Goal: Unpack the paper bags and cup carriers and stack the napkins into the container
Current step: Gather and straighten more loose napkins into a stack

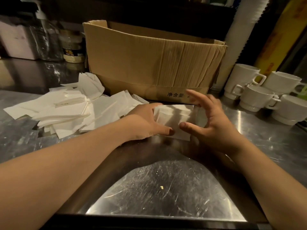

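Note:
A small neat stack of white napkins [172,118] lies on the steel counter in front of a cardboard box [149,63]. My left hand [146,120] grips the stack's left side, thumb on its near edge. My right hand [211,118] hovers at the stack's right side with fingers spread apart, thumb tip close to the near edge; the hand is blurred. A loose, messy pile of white napkins [66,110] spreads over the counter to the left.
The steel counter [166,188] runs to a dark front edge. Several white mugs [259,95] stand at the right, with a tall sleeve of white cups [239,39] behind. A jar [73,47], a pump bottle [44,30] and a white container [18,40] sit at the back left.

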Available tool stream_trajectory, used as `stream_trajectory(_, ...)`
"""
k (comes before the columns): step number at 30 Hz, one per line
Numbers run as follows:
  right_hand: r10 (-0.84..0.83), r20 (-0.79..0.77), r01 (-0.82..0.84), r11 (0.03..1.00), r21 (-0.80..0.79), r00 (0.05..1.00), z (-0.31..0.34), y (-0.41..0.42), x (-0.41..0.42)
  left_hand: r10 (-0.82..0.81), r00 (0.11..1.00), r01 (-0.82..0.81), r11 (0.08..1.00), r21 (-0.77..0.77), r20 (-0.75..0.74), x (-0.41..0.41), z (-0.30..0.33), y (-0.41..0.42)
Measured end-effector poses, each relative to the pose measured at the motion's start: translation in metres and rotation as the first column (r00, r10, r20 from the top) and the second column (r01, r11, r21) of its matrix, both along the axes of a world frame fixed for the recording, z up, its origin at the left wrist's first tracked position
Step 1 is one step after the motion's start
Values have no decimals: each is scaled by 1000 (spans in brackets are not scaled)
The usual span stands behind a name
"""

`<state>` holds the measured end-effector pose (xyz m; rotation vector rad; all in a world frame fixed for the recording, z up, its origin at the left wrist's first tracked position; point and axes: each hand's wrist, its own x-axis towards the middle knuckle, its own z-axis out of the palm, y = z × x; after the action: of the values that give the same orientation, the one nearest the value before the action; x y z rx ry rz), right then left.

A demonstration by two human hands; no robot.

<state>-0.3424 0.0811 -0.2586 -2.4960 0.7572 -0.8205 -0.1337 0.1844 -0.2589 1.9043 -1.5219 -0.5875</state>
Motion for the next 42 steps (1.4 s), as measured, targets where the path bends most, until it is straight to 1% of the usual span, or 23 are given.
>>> stream_trajectory(2, -14, -56, 2, 975, -220, 998, -2, 5, 3, -17, 999, 16, 999, -28, -50, 1, -1, 0)
stream_trajectory(4, -8, -105, -31, 928, -370, 994, -5, 10, 9, -41, 996, 37, 998, -50, -79, 5, -3, 0)
stream_trajectory(5, 2, -117, -49, 917, -397, 993, -6, 10, 10, -50, 996, 47, 998, -50, -68, 5, -3, -1)
stream_trajectory(8, 2, -121, -51, 914, -402, 993, -10, 11, 12, -44, 998, 42, 998, -55, -41, 5, -3, -2)
stream_trajectory(12, 31, -22, -38, 908, -417, 999, -10, 8, 13, -28, 999, 27, 1000, -11, -26, 4, -3, -4)
stream_trajectory(13, 32, -2, -30, 910, -413, 1000, -10, 7, 13, -21, 1000, 21, 1000, -6, -20, 4, -4, -4)
stream_trajectory(15, -3, 27, 12, 936, -352, 1000, -7, 4, 12, -11, 1000, 10, 999, -30, -23, 4, -4, -3)
stream_trajectory(17, -81, 66, 94, 969, -230, 995, -3, 4, 10, -3, 997, -3, 996, -91, -71, 6, -4, -2)
stream_trajectory(18, -133, 65, 141, 980, -141, 989, -1, 4, 10, 2, 995, -12, 994, -106, -99, 7, -4, -1)
stream_trajectory(20, -221, -31, 223, 973, 66, 975, 3, 1, 8, 8, 990, -22, 995, -97, -142, 9, -4, 0)
stream_trajectory(21, -229, -102, 243, 957, 157, 968, 4, 1, 6, 12, 989, -25, 996, -80, -150, 10, -4, 0)
stream_trajectory(23, -171, -192, 224, 928, 299, 966, 6, 1, 4, 16, 991, -20, 999, -30, -130, 8, -2, -1)
stream_trajectory(24, -143, -205, 205, 925, 320, 968, 5, 0, 3, 17, 994, -19, 1000, -17, -109, 7, -1, -1)
stream_trajectory(26, -127, -179, 176, 939, 295, 976, 3, -1, 3, 34, 995, -37, 999, -31, -95, 6, -2, -2)
stream_trajectory(29, -157, 18, 144, 941, 306, 987, 1, -1, 5, 15, 985, -35, 992, -119, -169, 10, -5, -2)
stream_trajectory(30, -176, 43, 154, 936, 316, 983, 3, -2, 5, 16, 984, -37, 992, -117, -177, 10, -5, -2)
stream_trajectory(31, -190, 36, 168, 929, 329, 981, 4, -2, 4, 23, 986, -39, 995, -94, -164, 10, -5, -1)
stream_trajectory(33, -197, -42, 200, 927, 316, 979, 5, -3, 2, 41, 995, -43, 999, -25, -95, 8, -2, -2)
stream_trajectory(35, -210, -144, 239, 943, 233, 967, 4, -2, 1, 55, 998, -55, 998, 11, -42, 6, -2, -4)
stream_trajectory(37, -229, -187, 253, 960, 121, 955, 2, -1, 3, 52, 997, -52, 999, -4, -58, 7, -2, -5)
stream_trajectory(39, -226, -171, 245, 965, 95, 959, 1, -2, 3, 39, 997, -41, 999, -20, -73, 7, -2, -4)
stream_trajectory(42, -226, -33, 229, 961, 158, 973, 0, -1, 4, 32, 998, -34, 999, -41, -59, 6, -3, -5)
